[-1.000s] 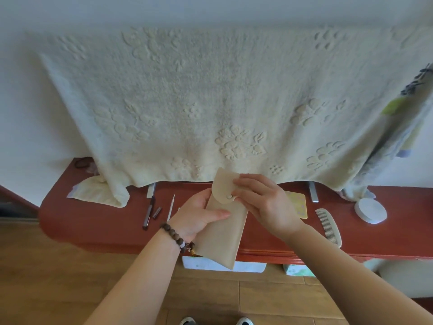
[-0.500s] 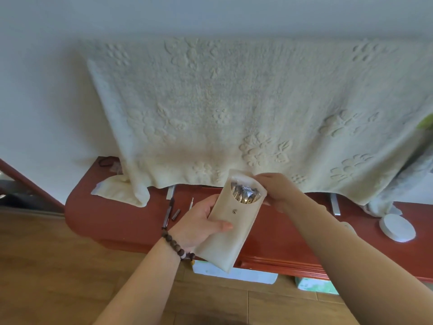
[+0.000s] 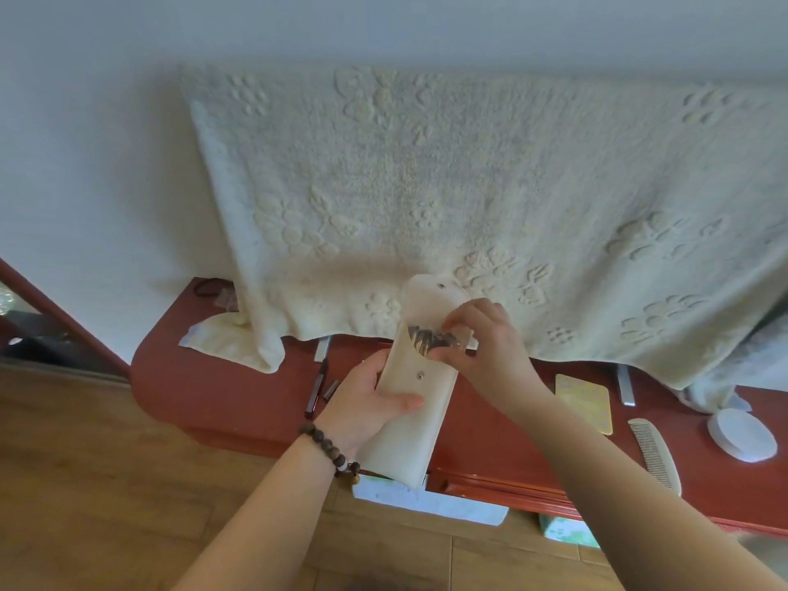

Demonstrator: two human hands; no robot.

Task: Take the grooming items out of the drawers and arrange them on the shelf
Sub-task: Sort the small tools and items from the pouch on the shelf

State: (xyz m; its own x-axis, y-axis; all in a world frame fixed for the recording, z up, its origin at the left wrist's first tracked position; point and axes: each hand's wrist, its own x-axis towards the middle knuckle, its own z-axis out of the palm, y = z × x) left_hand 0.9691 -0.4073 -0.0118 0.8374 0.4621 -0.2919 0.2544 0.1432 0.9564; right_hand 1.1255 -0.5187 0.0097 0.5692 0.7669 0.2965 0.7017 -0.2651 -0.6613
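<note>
A cream snap-flap pouch (image 3: 409, 428) is held upright over the red shelf (image 3: 221, 390). My left hand (image 3: 366, 398) grips its middle from the left, thumb across the front. The flap stands open, and metal grooming tools (image 3: 430, 339) show at the mouth. My right hand (image 3: 482, 343) pinches those tool ends at the pouch opening. On the shelf lie a white comb (image 3: 654, 454), a yellow card-like item (image 3: 586, 400), a white round lid (image 3: 742, 435), and dark pen-like pieces (image 3: 317, 388).
A large cream embossed towel (image 3: 469, 198) hangs on the wall down to the shelf's back edge. A dark hair tie (image 3: 209, 287) lies at the shelf's far left. White and green boxes (image 3: 430, 501) sit on the wooden floor under the shelf.
My right hand lifted the pouch flap open, then moved onto the exposed tools at the mouth. The view shifted so the shelf sits further right.
</note>
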